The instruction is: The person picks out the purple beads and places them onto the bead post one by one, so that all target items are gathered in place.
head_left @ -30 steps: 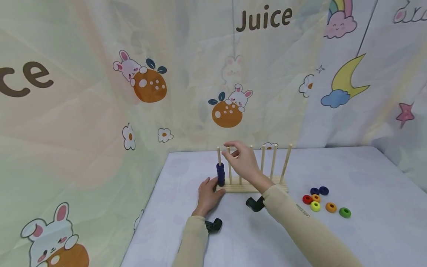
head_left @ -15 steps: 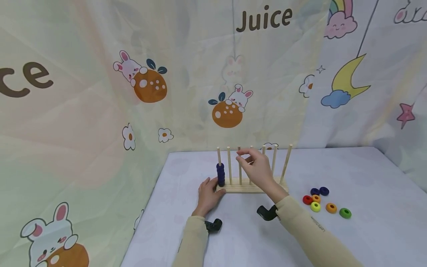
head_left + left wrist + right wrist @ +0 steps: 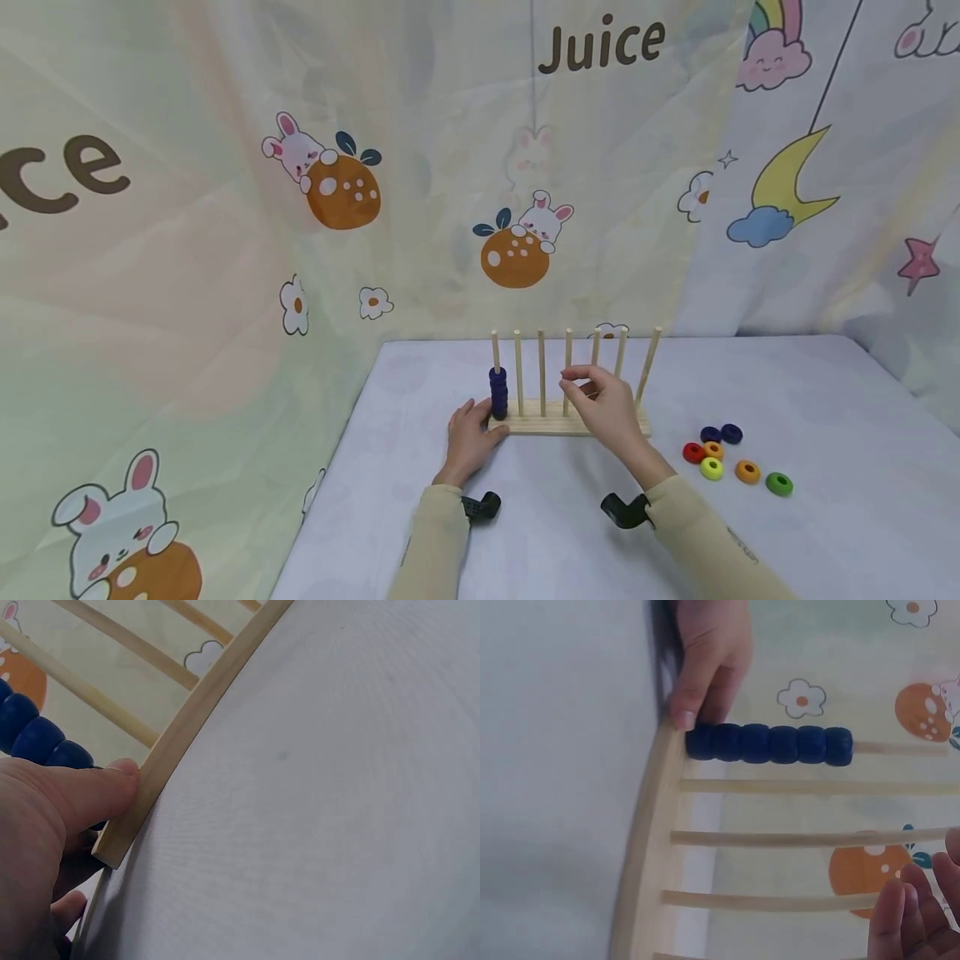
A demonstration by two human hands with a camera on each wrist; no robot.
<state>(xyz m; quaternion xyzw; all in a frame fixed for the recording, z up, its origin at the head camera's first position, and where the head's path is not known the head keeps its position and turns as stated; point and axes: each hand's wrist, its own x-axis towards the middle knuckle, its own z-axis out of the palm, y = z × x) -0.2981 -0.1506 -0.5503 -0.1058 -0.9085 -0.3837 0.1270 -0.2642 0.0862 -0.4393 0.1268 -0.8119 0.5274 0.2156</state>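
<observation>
A: Where's the wooden rack (image 3: pixel 551 427)?

B: Just below centre in the head view, pegs up, on the table (image 3: pixel 555 533). The left hand (image 3: pixel 468 442) grips its left end, thumb pressed to the base right beside the lowest of six blue beads (image 3: pixel 498 393).

A: And the right hand (image 3: pixel 609 408)?

B: Right of centre, in front of the pegs, near the fourth from the left. Its fingers are loosely bent around nothing that shows (whether they touch a peg, I can't tell).

A: The loose beads (image 3: pixel 712 476)?

B: Lower right of the frame, well apart from both hands: two blue, two orange, one red, yellow and green.
</observation>
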